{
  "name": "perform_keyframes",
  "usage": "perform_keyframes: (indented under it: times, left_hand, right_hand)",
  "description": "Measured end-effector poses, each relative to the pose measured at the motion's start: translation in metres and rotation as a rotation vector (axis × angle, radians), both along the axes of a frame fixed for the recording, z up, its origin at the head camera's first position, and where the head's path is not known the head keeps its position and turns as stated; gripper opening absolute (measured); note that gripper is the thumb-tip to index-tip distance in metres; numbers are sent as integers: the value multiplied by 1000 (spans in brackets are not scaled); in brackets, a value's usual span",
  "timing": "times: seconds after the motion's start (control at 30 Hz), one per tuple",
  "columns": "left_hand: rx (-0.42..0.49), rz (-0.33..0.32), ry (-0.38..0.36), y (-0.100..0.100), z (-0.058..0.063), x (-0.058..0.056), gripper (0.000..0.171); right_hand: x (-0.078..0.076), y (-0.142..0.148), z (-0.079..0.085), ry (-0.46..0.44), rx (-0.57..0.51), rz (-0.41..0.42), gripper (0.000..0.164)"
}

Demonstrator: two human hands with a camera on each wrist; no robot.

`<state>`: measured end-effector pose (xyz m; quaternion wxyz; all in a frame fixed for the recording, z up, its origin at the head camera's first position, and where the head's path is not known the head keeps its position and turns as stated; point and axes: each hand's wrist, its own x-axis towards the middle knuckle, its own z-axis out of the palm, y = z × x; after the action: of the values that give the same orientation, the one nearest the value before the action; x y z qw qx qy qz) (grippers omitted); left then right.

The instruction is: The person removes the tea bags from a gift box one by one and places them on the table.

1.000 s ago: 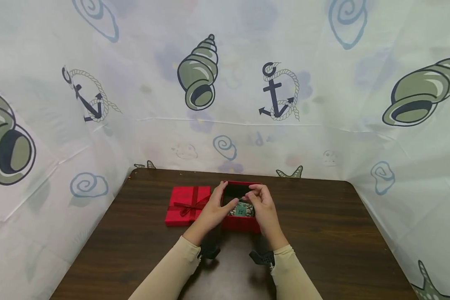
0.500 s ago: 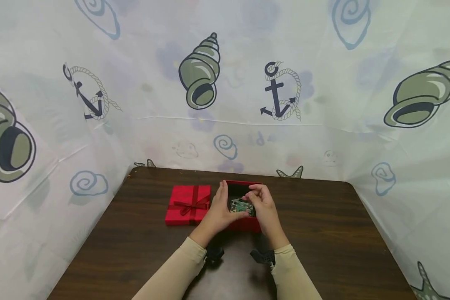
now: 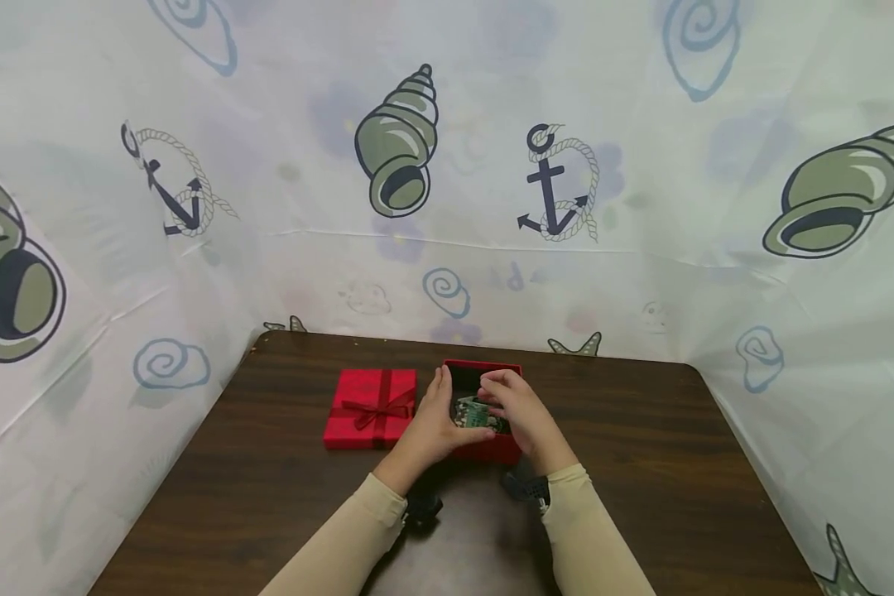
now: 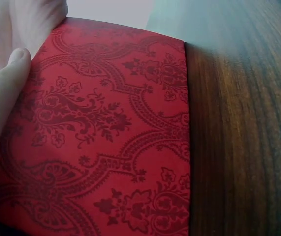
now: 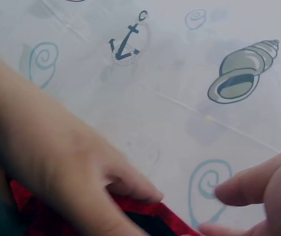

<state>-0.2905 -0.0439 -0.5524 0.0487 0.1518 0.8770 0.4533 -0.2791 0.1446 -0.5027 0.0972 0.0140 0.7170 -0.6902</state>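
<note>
An uncovered red gift box [image 3: 497, 449] with a dark inside stands on the table. Green and whitish patterned things [image 3: 469, 414] lie in it, partly hidden by both hands. My left hand [image 3: 430, 426] rests at the box's left side, fingers straight along that wall and thumb stretched across the near rim. In the left wrist view the thumb [image 4: 10, 83] lies by the edge of the embossed red wall [image 4: 96, 118]. My right hand [image 3: 527, 414] hovers over the box's right part, fingers bent inward. In the right wrist view its fingertips [image 5: 229, 191] stand apart, with nothing visible between them.
Left of the box lies its red lid [image 3: 353, 389], with a dark red ribbon bow. The dark wooden table [image 3: 641, 463] ends at a white curtain [image 3: 484, 207] printed with shells and anchors.
My left thumb has moved from over the green things down to the near rim. My right hand has shifted slightly left, its fingers spreading a little. Box and lid stay in place.
</note>
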Motion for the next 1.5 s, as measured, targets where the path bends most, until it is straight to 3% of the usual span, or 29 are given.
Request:
perform_keyframes:
  times: [0.1,0.27,0.47,0.6,0.73,0.9,1.07,1.23,1.5]
  left_hand:
    - [11,1,-1,0,0,0,145]
    - [37,5,7,1,-1,-1,145]
    - [21,-3,11,1,-3,-1,148]
    - [24,10,-4,1,-3,-1,149]
    - [26,15,-19,1,-3,-1,147]
    - [34,15,-22,1,-3,-1,144]
    - [49,6,-19,0,-2,-1,146]
    - [69,-1,-18,-1,-3,-1,149]
    - [54,-4,-28,-1,-3,-1,148]
  right_hand:
    - [-10,4,7,-73,64,83,46]
    - [-31,8,18,-76,273,227,47]
    - [-59,14,30,54,650,415,33]
    - [-75,20,33,164,821,557,28]
    - [-83,28,30,197,846,627,27]
    - [-89,29,17,244,838,619,28]
    - [-94,19,11,228,874,630,29]
    - [-93,10,6,234,916,652,28]
    - [-89,7,-2,258,942,612,26]
